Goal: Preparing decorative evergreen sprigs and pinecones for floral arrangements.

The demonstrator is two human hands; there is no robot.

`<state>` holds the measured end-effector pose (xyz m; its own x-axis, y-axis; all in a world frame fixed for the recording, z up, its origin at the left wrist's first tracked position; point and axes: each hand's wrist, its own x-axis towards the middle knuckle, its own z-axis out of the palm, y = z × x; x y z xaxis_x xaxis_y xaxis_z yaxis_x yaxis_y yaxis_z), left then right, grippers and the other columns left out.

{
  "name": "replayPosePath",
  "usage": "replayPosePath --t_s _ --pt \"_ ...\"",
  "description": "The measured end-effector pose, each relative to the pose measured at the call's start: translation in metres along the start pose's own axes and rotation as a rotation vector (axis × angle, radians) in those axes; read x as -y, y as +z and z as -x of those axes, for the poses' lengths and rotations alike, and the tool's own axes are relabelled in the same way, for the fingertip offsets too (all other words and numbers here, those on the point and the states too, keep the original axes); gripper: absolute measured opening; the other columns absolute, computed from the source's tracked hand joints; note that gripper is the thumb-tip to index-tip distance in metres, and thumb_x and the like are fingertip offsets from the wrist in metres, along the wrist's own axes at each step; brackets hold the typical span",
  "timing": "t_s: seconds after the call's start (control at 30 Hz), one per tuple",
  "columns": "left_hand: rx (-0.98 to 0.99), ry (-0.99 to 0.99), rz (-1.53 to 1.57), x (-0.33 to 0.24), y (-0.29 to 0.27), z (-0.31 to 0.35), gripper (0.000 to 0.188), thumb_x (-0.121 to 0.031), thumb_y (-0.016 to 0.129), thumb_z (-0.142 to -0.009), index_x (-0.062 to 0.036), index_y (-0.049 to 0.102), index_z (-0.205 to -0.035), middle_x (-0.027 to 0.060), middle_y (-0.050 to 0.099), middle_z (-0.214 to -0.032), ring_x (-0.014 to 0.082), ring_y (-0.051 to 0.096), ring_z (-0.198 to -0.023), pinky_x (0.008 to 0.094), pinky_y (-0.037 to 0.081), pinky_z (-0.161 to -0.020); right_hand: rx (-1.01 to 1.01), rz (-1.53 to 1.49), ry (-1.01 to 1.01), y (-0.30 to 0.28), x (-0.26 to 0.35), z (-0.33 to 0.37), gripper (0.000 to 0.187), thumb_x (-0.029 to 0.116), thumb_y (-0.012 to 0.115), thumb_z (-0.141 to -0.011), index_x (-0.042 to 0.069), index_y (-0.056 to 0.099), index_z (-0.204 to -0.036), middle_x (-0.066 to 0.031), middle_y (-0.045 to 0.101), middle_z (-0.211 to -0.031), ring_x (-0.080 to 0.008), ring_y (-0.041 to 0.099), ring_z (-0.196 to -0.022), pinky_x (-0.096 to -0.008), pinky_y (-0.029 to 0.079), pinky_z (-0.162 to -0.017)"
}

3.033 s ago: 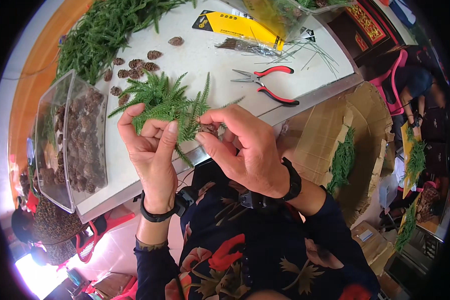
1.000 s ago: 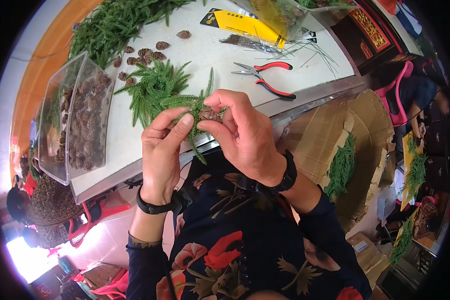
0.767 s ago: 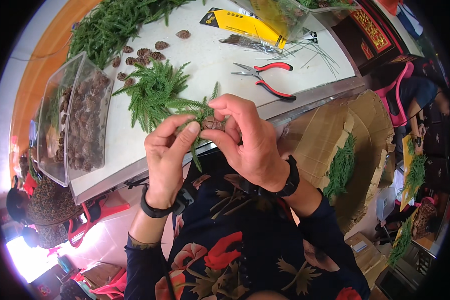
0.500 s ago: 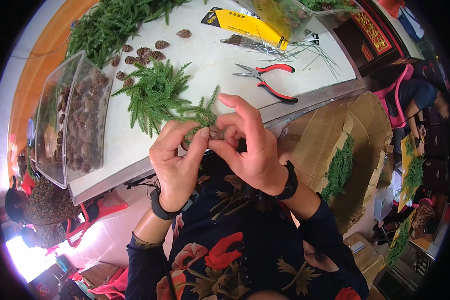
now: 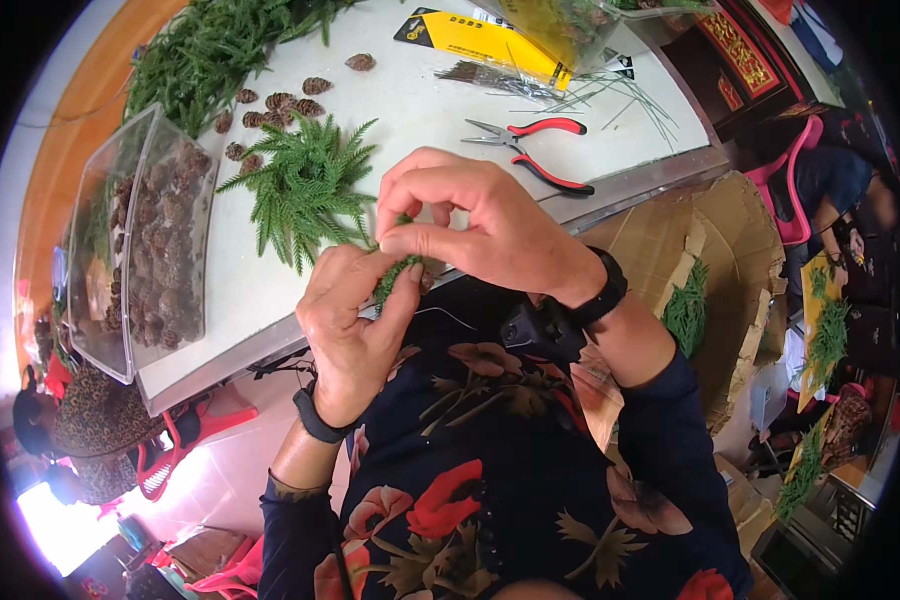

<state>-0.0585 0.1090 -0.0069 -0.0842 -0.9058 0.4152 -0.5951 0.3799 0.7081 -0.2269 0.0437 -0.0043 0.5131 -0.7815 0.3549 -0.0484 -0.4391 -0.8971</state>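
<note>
My left hand (image 5: 345,320), closed in a pinch, holds a green artificial pine sprig (image 5: 388,284) at the table's near edge. A brown pine cone (image 5: 427,281) shows in part beside it. My right hand (image 5: 495,225) is bent over the left one, thumb and fingertips pinched on the sprig's upper part, where a bit of green shows. What lies between those fingertips is mostly hidden. A thin pale wire curves below the hands. Just beyond the left hand lies a bundle of green sprigs (image 5: 305,195) on the white table (image 5: 410,110).
Red-handled pliers (image 5: 530,150) lie open at the right, near thin wires (image 5: 630,105) and a yellow package (image 5: 480,42). Loose pine cones (image 5: 281,102) and heaped greenery (image 5: 195,70) are farther back. A clear box of pine cones (image 5: 165,250) stands left, a cardboard box (image 5: 735,300) right.
My right hand has moved up and left over the left hand, its fingers now curled together. The sprig has turned, and the pine cone is more hidden. My left hand stays nearly in place.
</note>
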Motion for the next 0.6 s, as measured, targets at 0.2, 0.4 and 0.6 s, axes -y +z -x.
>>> replayPosePath --t_s 0.2,0.4,0.6 --pt "-0.024 -0.168 0.128 0.002 -0.004 -0.002 0.015 -0.001 0.07 -0.075 -0.0014 0.069 -0.09 0.0031 0.053 -0.067 0.0107 0.047 -0.062 0.0251 0.037 -0.055 -0.256 -0.096 -0.202 0.015 -0.02 0.01 0.009 0.001 0.065 -0.083 0.004 0.067 -0.092 -0.0043 0.062 -0.1 -0.007 0.054 -0.073 -0.0204 0.045 -0.066" --pt "-0.059 -0.316 0.408 0.013 -0.001 0.002 0.015 0.001 0.064 -0.082 -0.0001 0.069 -0.096 -0.0008 0.051 -0.073 0.006 0.047 -0.065 0.022 0.038 -0.057 -0.196 -0.381 0.217 0.023 -0.019 0.03 0.007 0.0 0.064 -0.086 -0.002 0.065 -0.092 -0.0006 0.064 -0.082 -0.0033 0.054 -0.072 -0.0195 0.046 -0.066" --pt "0.054 -0.446 0.637 0.009 -0.006 0.001 0.015 -0.002 0.059 -0.086 0.0035 0.067 -0.098 0.0 0.051 -0.084 0.0071 0.046 -0.078 0.0208 0.036 -0.071 -0.085 -0.464 0.32 0.016 -0.011 0.029 0.006 0.003 0.063 -0.087 -0.002 0.064 -0.091 0.0008 0.062 -0.078 -0.0007 0.053 -0.071 -0.0173 0.043 -0.061"
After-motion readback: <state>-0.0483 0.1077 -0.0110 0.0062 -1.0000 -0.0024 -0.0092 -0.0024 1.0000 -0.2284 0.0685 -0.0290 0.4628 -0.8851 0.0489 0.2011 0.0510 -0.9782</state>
